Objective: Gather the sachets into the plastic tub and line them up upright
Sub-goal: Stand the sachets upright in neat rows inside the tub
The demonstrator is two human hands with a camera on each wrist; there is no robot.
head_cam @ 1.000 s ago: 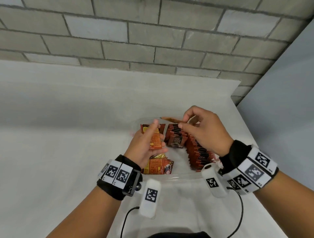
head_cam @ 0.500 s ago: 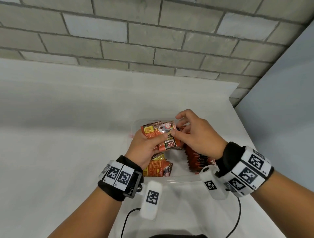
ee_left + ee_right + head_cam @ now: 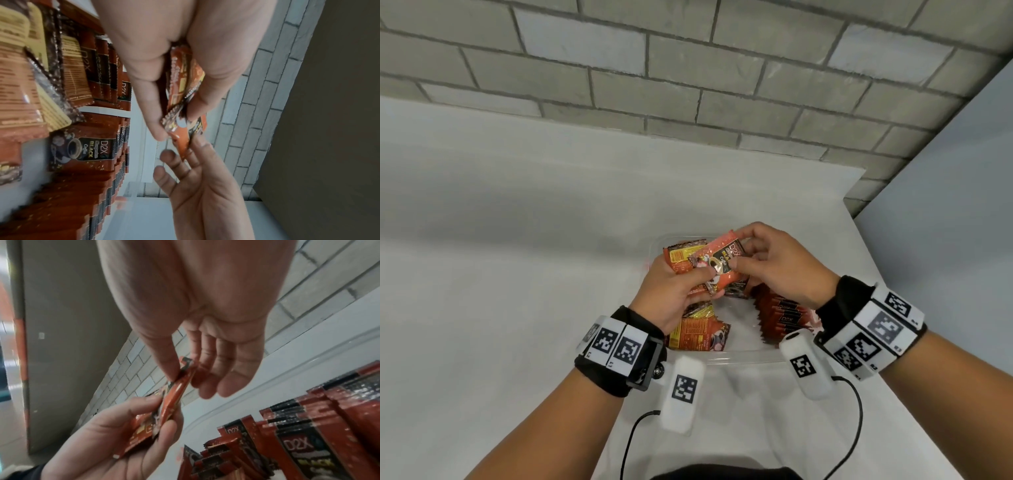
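Observation:
Above the clear plastic tub (image 3: 739, 356) my left hand (image 3: 671, 291) grips a small stack of orange-brown coffee sachets (image 3: 681, 262). My right hand (image 3: 767, 260) pinches the far end of the top sachet (image 3: 717, 258), thumb on its face; the same sachet (image 3: 183, 141) (image 3: 176, 391) shows edge-on between both hands in the wrist views. A row of upright sachets (image 3: 780, 317) (image 3: 308, 426) fills the tub's right side. A few sachets (image 3: 698, 334) lie flat in the tub's near left corner, partly under my left hand.
The tub stands on a white table (image 3: 500, 274) near its right edge. A grey brick wall (image 3: 688, 85) runs behind it and a plain grey panel (image 3: 945, 222) rises to the right. Cables hang from both wristbands.
My right hand carried a sachet from over the upright row to the stack in my left hand. Both hands now hold it, raised slightly above the tub.

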